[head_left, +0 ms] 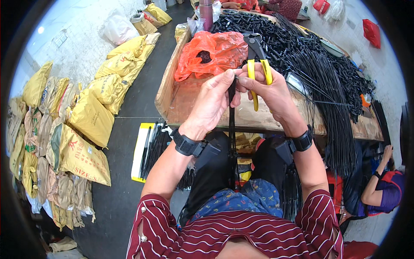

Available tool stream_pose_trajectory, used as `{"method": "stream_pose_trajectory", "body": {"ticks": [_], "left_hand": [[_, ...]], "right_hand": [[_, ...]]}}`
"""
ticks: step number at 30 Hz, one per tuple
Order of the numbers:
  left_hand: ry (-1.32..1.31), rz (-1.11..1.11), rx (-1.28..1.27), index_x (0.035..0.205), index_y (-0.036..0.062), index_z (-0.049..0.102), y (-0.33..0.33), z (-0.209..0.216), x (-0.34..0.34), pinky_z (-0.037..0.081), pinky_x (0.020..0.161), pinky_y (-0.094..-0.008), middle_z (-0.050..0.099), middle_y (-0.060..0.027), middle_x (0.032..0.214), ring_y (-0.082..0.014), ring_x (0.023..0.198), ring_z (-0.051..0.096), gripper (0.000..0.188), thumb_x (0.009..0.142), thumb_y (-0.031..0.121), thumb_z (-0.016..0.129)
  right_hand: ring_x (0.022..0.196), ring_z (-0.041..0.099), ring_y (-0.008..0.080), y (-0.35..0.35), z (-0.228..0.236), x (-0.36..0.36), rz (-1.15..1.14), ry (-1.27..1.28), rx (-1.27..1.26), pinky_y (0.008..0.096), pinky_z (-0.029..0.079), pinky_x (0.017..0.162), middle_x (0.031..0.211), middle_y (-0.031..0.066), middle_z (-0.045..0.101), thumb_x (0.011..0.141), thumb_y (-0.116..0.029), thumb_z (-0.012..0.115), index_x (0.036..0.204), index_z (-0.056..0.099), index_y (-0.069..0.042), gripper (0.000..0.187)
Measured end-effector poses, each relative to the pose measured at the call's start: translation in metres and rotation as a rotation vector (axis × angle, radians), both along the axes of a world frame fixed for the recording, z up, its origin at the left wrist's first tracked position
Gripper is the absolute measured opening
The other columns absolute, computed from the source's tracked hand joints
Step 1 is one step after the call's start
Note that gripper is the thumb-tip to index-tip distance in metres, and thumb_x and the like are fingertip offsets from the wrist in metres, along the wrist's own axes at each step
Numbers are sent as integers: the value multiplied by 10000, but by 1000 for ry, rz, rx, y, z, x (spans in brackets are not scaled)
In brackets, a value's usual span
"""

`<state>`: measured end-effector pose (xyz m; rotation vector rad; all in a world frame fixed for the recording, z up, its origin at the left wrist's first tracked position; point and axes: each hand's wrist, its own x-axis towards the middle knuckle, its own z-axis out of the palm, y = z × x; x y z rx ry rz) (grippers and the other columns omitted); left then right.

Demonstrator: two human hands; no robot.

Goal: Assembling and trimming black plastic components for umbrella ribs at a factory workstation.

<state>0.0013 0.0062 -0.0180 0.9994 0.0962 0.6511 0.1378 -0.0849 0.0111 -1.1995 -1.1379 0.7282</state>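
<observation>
"Since I only have the head view from here, where do the black cords (pixel 232 110) sit?"

"Hanging past the front edge of the wooden table (pixel 189 99). I see the left hand (pixel 210 97) pinched on their top end, and the right hand (pixel 274 93) wrapped round the yellow-handled cutters (pixel 257 51), its thumb and finger reaching up to that same end."

"Which step is that?"

"Finger work on the tip, I judge — the cutters point up and away from the cords. Whether the right fingertips also clamp the cords, I cannot tell."

"And what does the next move call for?"

"To my mind, a steady left pinch that keeps the cords together — and nimble right fingertips. Were I to want the cutters, I'd have to turn them in the palm first."
</observation>
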Motion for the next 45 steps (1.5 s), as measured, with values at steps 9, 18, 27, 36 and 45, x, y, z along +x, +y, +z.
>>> {"method": "stream_pose_trajectory", "body": {"ticks": [9, 18, 27, 36, 45], "left_hand": [[43, 43, 176, 1236, -9, 536, -7, 5, 2, 405, 563, -194, 558, -18, 790, -60, 625, 488, 422, 1002, 331, 447], [103, 18, 311, 1191, 7, 543, -7, 6, 10, 374, 546, -192, 514, 8, 748, -46, 607, 436, 418, 1026, 343, 357], [145, 191, 388, 1181, -2, 544, -21, 7, 28, 355, 522, -185, 525, 4, 732, -39, 590, 424, 428, 1024, 351, 359], [99, 96, 253, 1209, 11, 542, -19, 5, 36, 351, 533, -203, 507, 3, 691, -54, 566, 403, 495, 1025, 410, 314], [108, 192, 374, 1195, 2, 548, -30, 6, 42, 347, 522, -198, 509, 1, 681, -46, 565, 409, 465, 1022, 386, 351]], "right_hand": [[740, 601, 69, -4, 4, 0, -10, -3, -12, 221, 484, 627, 966, 41, 681, 840, -70, 685, 1067, 587, -12, 254], [696, 604, 77, -9, 10, 4, -24, -25, -24, 213, 482, 595, 902, 39, 668, 853, -60, 666, 1092, 559, 9, 270], [610, 577, 83, -8, -2, -3, -202, -16, 131, 231, 482, 547, 740, 29, 593, 868, -45, 624, 1004, 556, 11, 162], [615, 549, 67, -12, -6, 2, -250, -60, 166, 230, 462, 553, 715, 17, 576, 880, -48, 602, 977, 582, 7, 113], [624, 551, 74, -23, -1, 6, -265, -89, 107, 231, 459, 550, 724, 20, 576, 875, -58, 613, 942, 560, 7, 107]]}}
